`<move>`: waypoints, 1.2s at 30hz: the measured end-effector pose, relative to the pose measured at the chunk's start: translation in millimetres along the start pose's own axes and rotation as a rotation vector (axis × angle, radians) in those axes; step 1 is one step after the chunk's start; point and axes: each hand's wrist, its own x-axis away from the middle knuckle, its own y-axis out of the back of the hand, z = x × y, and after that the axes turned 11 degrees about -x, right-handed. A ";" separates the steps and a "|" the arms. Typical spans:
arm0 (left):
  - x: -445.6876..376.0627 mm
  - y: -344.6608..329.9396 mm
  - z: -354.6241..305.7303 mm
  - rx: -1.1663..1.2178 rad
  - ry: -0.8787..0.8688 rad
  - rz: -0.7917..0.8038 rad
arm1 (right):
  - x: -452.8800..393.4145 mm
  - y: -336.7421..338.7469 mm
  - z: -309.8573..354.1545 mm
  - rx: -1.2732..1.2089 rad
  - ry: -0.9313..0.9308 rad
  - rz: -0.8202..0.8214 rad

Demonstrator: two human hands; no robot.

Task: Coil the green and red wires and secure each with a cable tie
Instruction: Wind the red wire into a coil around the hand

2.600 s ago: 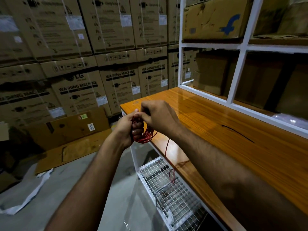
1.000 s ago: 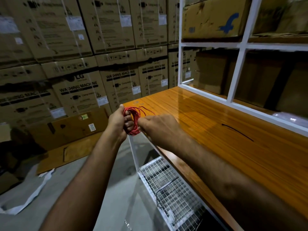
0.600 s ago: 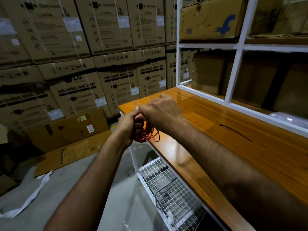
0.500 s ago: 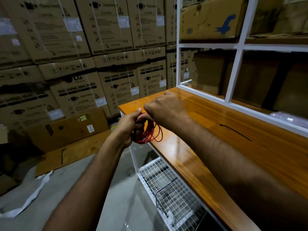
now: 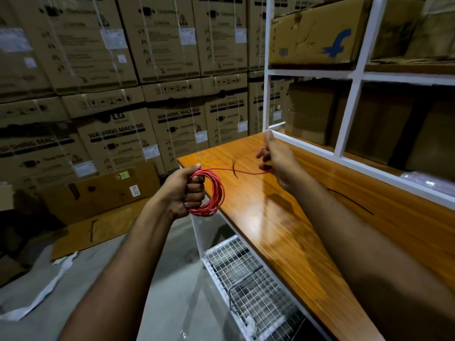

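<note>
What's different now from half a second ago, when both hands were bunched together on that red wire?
The right hand has swung away over the wooden table, drawing the wire's free end out taut. The left hand stays clenched on the red wire coil.

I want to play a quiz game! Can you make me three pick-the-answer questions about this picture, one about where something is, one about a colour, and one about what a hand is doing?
1. Where is the thin black cable tie?
A. lying on the wooden table
B. in the wire basket
C. on the floor

2. What colour is the wire coil?
A. green
B. red
C. blue

3. What is the left hand doing?
A. resting flat on the table
B. hanging open and empty
C. gripping the coil in a fist

Answers:
1 A: the thin black strip lies on the wooden table, right of the arms.
2 B: the loops are bright red.
3 C: its fingers are curled through the loops, while the right hand pinches the loose end pulled out sideways.
</note>
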 end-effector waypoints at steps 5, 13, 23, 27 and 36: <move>1.4 15.5 3.5 0.066 0.011 -0.031 | 6.4 25.9 -14.0 -0.645 -0.270 0.038; -5.6 10.1 4.9 0.114 0.008 -0.068 | 24.7 11.0 -46.3 0.390 -0.231 -0.176; -6.0 -0.7 3.0 0.031 0.046 -0.044 | 45.3 -40.1 -51.6 1.013 0.756 0.127; -4.1 -3.1 2.7 -0.025 0.056 -0.062 | 31.6 -38.6 -38.4 1.105 1.050 -0.018; -7.8 -2.3 3.7 -0.057 0.070 -0.050 | 17.4 -28.2 -35.0 1.219 1.289 -0.018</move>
